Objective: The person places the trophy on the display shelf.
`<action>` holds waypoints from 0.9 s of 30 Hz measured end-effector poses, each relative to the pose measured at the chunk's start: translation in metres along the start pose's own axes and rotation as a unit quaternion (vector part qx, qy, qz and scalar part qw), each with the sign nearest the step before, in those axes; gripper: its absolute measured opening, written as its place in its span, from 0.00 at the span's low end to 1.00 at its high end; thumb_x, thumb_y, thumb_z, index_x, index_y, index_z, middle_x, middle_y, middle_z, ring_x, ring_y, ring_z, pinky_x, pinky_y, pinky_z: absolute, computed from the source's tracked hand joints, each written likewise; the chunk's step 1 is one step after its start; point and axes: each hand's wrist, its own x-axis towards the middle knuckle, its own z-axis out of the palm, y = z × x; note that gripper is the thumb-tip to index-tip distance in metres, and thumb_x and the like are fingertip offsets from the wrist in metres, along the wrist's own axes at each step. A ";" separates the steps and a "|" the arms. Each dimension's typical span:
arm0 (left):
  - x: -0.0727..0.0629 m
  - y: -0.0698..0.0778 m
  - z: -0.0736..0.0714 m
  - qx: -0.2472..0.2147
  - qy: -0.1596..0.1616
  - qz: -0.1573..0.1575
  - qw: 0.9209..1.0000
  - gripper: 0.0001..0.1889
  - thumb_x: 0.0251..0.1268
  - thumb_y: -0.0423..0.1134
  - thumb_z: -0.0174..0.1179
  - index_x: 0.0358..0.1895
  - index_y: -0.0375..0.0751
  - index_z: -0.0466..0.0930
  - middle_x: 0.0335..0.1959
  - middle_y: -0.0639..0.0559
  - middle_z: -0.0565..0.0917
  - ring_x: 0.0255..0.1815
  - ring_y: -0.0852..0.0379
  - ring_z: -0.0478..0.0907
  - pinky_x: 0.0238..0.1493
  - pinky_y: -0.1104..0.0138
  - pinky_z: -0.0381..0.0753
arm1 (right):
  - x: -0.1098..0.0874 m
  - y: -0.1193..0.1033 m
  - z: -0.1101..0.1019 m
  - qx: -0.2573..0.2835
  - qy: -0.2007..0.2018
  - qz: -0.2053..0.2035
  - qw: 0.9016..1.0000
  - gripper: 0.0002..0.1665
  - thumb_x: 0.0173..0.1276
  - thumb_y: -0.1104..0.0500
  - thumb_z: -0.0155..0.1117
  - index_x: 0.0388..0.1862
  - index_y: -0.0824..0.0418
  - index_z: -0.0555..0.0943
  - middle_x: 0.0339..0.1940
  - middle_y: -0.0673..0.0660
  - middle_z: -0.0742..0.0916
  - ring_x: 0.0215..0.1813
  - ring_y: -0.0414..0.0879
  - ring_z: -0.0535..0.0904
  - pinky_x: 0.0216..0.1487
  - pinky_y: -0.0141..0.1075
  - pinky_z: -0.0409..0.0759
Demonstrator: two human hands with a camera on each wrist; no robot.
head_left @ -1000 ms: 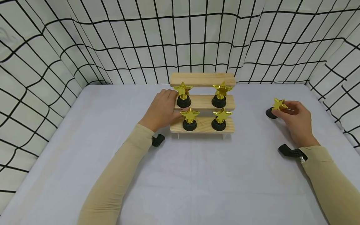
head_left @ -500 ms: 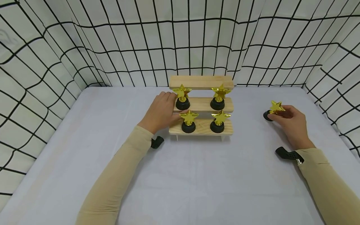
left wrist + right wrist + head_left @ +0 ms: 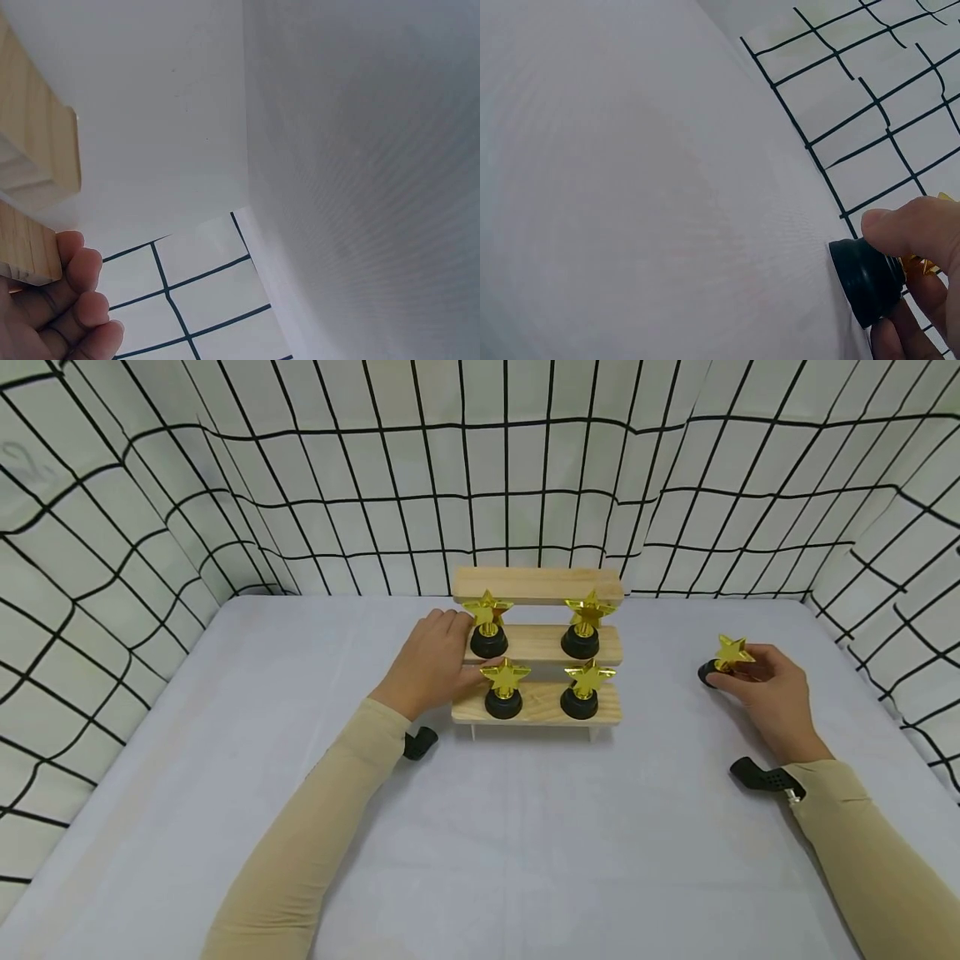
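A three-tier wooden display stand is at the far middle of the table. My left hand grips its left side at the middle tier; in the left wrist view, curled fingers go round a plank's end. Two gold star trophies, one on the left and one on the right, stand on the middle tier. Another pair, left and right, occupies the bottom tier. Off to the right, my right hand pinches a fifth such trophy near its black base, which is at or close to the tabletop.
The stand's top plank bears nothing. A white cloth covers the table. White walls with a black wire grid rise behind and at both sides. Black wrist-worn devices show at both cuffs.
My right hand has moved slightly left with the trophy it holds. The head view has shifted a little, so the stand appears lower. My left hand keeps its grip on the stand.
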 end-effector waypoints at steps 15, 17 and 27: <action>-0.001 0.000 0.000 0.001 0.005 0.003 1.000 0.35 0.69 0.64 0.61 0.55 0.32 0.73 0.43 0.42 0.82 0.43 0.45 0.72 0.48 0.56 0.74 | -0.004 -0.004 0.003 -0.030 -0.002 -0.004 1.000 0.47 0.66 0.39 0.73 0.76 0.61 0.68 0.63 0.55 0.79 0.49 0.22 0.71 0.44 0.10 0.71; -0.001 0.000 0.001 -0.001 0.007 0.005 1.000 0.34 0.69 0.65 0.61 0.54 0.32 0.73 0.42 0.42 0.81 0.42 0.46 0.72 0.47 0.56 0.73 | -0.004 -0.004 0.003 -0.032 -0.005 -0.010 0.999 0.47 0.67 0.40 0.72 0.76 0.61 0.68 0.65 0.58 0.79 0.48 0.23 0.71 0.44 0.10 0.71; 0.000 -0.001 0.003 0.000 0.005 0.003 1.000 0.35 0.69 0.65 0.61 0.54 0.32 0.73 0.42 0.42 0.81 0.42 0.46 0.72 0.47 0.56 0.74 | -0.002 -0.001 0.002 -0.028 -0.013 -0.035 0.999 0.45 0.65 0.40 0.75 0.73 0.61 0.70 0.61 0.52 0.80 0.46 0.17 0.73 0.44 0.10 0.72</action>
